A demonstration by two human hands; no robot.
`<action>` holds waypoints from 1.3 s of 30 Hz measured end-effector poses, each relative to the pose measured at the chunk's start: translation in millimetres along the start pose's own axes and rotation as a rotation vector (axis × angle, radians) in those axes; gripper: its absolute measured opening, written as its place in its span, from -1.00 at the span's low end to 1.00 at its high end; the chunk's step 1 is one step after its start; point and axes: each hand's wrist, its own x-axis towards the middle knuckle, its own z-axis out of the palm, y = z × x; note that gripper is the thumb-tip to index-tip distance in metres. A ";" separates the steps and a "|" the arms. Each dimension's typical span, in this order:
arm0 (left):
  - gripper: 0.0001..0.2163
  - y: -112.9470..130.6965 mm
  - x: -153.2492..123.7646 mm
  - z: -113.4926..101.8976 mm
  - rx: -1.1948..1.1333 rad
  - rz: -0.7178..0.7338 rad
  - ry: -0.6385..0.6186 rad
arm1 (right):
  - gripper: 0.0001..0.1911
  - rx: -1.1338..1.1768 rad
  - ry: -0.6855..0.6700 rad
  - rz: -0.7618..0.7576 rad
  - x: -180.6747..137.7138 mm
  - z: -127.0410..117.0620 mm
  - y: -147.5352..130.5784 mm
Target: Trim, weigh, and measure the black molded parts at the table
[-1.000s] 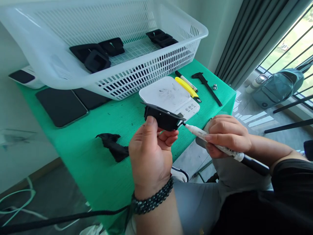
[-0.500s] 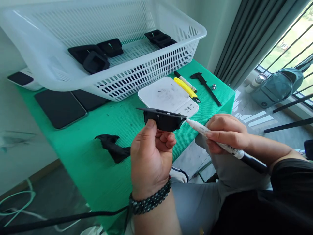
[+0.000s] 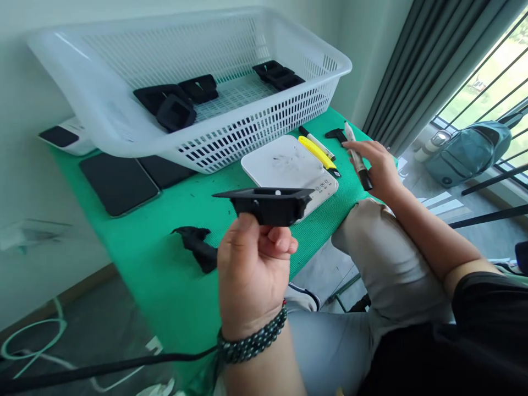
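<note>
My left hand point(image 3: 251, 264) pinches a black plastic part point(image 3: 268, 202) with a flat flange, holding it level above the green table point(image 3: 173, 286). A small white dot shows on the part's top. My right hand point(image 3: 377, 165) is out over the table's right end, fingers closed around a white marker point(image 3: 358, 157) with a black cap, close to the black caliper point(image 3: 336, 133) lying there.
A white basket point(image 3: 264, 118) holding several black parts stands at the back. In front of it lie a white scale point(image 3: 289, 165), a yellow knife point(image 3: 317, 152), another marker point(image 3: 317, 143), black scraps point(image 3: 196, 247), and dark tablets point(image 3: 117, 181). A backpack point(image 3: 468, 146) sits by the window.
My right hand has pulled the marker away from the black part and moved it up to the table's right end. My left hand has tilted the part flatter.
</note>
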 end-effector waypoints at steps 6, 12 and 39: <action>-0.57 -3.5 1.7 -5.9 0.155 0.114 -0.049 | -0.47 -0.123 -0.368 0.117 1.2 7.8 21.6; -0.59 -10.7 5.7 -8.8 0.414 0.235 -0.045 | -0.38 0.409 -0.318 -0.100 10.8 -21.2 -34.5; -0.55 -22.0 9.3 -3.2 0.262 0.090 -0.080 | -0.63 -0.376 -0.731 0.131 312.7 128.9 -16.7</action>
